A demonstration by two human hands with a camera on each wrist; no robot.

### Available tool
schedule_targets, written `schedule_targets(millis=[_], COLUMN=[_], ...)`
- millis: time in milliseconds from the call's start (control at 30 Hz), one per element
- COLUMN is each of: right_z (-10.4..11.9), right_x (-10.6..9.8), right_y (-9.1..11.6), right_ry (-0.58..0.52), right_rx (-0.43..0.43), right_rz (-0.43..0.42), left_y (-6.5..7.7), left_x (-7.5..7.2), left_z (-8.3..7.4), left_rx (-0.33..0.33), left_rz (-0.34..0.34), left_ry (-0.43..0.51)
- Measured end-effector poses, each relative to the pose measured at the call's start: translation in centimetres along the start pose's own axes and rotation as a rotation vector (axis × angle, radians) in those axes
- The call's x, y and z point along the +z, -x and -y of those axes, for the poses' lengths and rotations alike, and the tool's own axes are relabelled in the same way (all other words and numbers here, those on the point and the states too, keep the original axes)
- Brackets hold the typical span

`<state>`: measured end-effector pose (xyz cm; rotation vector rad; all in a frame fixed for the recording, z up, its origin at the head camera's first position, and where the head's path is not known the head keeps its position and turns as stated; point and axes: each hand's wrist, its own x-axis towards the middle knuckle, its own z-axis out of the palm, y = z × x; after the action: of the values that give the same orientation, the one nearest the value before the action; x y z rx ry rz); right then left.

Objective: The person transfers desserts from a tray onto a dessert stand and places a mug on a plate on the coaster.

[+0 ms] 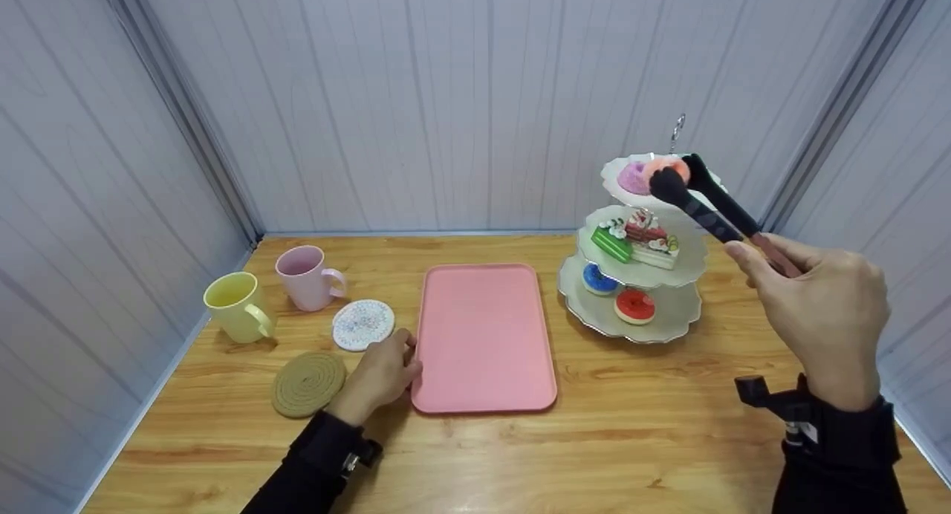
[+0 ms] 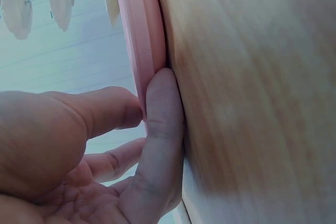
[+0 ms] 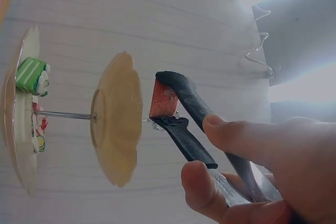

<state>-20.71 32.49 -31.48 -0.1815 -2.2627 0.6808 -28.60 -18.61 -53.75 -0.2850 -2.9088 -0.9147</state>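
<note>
My left hand (image 1: 383,373) pinches the left rim of a pink rectangular tray (image 1: 483,336); in the left wrist view the thumb lies on one side of the rim and a finger (image 2: 164,114) on the other. My right hand (image 1: 836,313) grips black-tipped tongs (image 1: 709,220). Between the tong tips is a peach-orange doughnut (image 3: 164,100), raised off the top plate (image 1: 617,194) of a three-tier stand. A purple doughnut (image 1: 634,178) sits on that plate. Below, the middle tier bears a green cake slice (image 1: 611,244) and other cake pieces (image 1: 654,252).
Blue (image 1: 598,278) and red (image 1: 634,307) doughnuts lie on the stand's bottom plate (image 1: 587,313). To the left stand a yellow mug (image 1: 234,310) and a pink mug (image 1: 306,285). A speckled white coaster (image 1: 362,324) and a woven tan coaster (image 1: 306,386) lie near the left hand.
</note>
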Motion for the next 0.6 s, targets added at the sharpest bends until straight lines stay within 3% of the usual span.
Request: schedule_targets(millis=[267,500,600], right_z=[-0.4,-0.6,-0.6], right_x=[-0.3,-0.3,-0.2], right_y=[0.0,-0.2,-0.3], right_ry=[0.078,0.138,0.144], right_rx=[-0.006,0.036,0.047], right_rz=[0.007,0.076,0.098], left_y=[1.0,0.5,0.7], left_x=[-1.8,-0.9,-1.3], left_z=[-2.4,-1.2,-1.8], left_rx=[-0.028,-0.003,-0.018], left_rz=[0.024,0.013,0.015], left_ry=[0.017,0.013,0.003])
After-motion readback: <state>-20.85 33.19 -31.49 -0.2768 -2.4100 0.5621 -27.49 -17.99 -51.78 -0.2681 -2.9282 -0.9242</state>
